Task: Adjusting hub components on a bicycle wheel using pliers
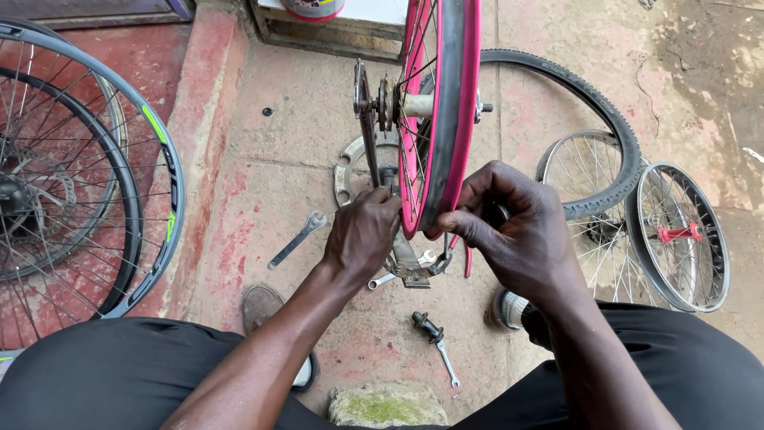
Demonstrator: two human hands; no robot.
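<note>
Nearest, at six o'clock, a loose axle skewer [435,341] lies on the concrete floor [294,143], with a flat spanner [296,239] at nine o'clock. At centre, the left hand [362,235] closes its grip on the crank arm [371,143]. The right hand [509,231] pinches the pink wheel rim [450,119], upright and bare, its tyre [589,103] apparently off at two o'clock, so refitting seems left to do.

Pink wheel [440,119] top cut off; left wheels [79,175] cropped; fingertips of both hands hidden behind rim.
</note>
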